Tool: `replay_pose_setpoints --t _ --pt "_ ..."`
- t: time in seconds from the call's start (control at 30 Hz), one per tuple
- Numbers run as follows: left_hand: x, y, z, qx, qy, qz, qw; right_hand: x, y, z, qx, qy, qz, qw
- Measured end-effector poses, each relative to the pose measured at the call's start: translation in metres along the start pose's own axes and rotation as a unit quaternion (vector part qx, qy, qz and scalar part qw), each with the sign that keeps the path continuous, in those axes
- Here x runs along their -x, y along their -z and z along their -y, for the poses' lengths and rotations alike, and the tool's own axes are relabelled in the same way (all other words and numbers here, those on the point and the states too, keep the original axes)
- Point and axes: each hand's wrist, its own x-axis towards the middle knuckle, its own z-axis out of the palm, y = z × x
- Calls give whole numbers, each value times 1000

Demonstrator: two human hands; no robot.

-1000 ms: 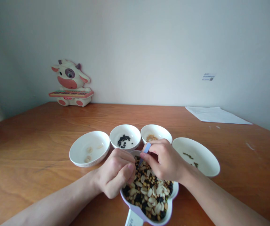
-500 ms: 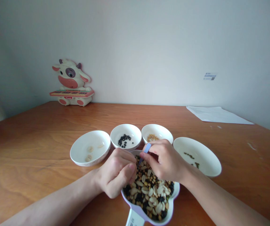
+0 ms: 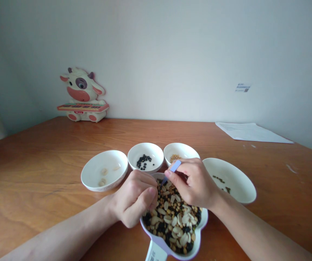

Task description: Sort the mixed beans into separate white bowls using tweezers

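Note:
My right hand [image 3: 196,183] pinches small purple tweezers [image 3: 175,166] between thumb and fingers. Their narrow tip points down into a white and lilac pan-shaped container [image 3: 204,221] with a short handle. A mix of peanuts [image 3: 183,239], black beans, yellow beans and small dark grains fills it. Over the container's left edge, my left hand [image 3: 135,198] is closed in a fist; what its fingers hold, if anything, is hidden. Behind my hands stand a bowl [image 3: 89,177] with a few peanut pieces, a bowl [image 3: 158,148] of black beans and a bowl [image 3: 192,150] of yellow beans.
To the right, a white oval dish [image 3: 242,185] carries several small green beans. A cow-shaped toy keyboard [image 3: 82,96] stands at the back left of the wooden table [image 3: 49,156]. Paper sheets [image 3: 253,132] lie at the back right, near the wall.
My right hand has shifted slightly to the right and up with the tweezers, whose tip stays over the mix. My left hand looks nearly unmoved.

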Motion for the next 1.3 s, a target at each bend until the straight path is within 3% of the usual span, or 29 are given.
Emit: replay_pose_setpoints --t 0.33,0.83,1.3 --pt "-1 1 -1 -1 8 -11 1000 -1 0 2 -49 23 44 998" --pt "-3 1 -2 6 1 2 1000 -1 0 2 -24 25 72 997" --pt "-2 0 -1 3 -2 2 1000 -1 1 4 -58 54 -8 997"
